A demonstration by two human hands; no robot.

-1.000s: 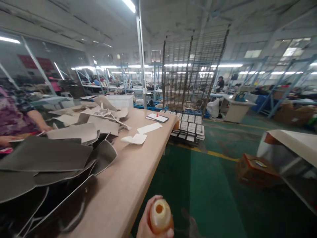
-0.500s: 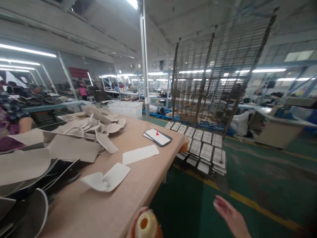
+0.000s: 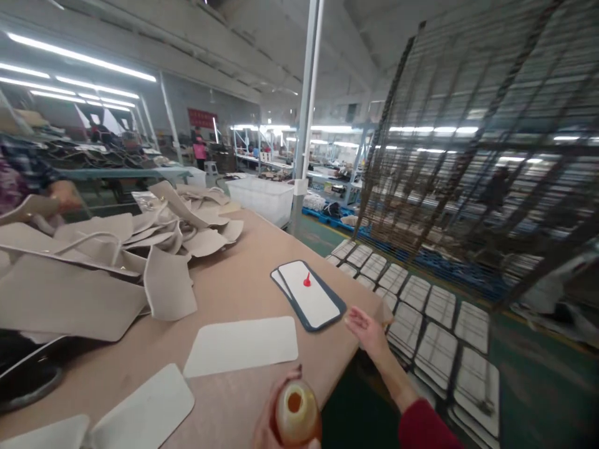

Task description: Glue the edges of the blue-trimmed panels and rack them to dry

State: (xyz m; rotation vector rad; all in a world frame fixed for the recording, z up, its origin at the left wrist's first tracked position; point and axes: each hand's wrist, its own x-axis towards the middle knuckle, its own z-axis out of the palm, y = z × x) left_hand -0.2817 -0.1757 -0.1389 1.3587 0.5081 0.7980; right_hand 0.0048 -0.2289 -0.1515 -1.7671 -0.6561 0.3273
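My left hand [image 3: 267,419] is wrapped round a yellowish bottle [image 3: 299,415], whose uncapped mouth faces up at me and looks amber inside. Over the table's right edge reaches my right hand [image 3: 367,330], fingers stretched out and nothing seen in them. It is nearest to the white panels with dark borders [image 3: 314,305], which overlap on the brown-topped table [image 3: 243,274]. A small red pointed nozzle cap [image 3: 307,280] stands upright on the upper panel. Between that stack and me lies a plain white panel [image 3: 246,346].
Grey-beige curved pieces [image 3: 93,280] are heaped on the left, where another person's hand [image 3: 65,194] touches them. A wire rack [image 3: 435,156] with white panels [image 3: 442,352] on its lower tier stands right of the table. Beyond are a white bin [image 3: 266,199] and a post [image 3: 304,125].
My view has moved closer to the panel stack and turned left. My right hand has come from over the floor to the table's edge near the stack. The bottle stays in my left hand.
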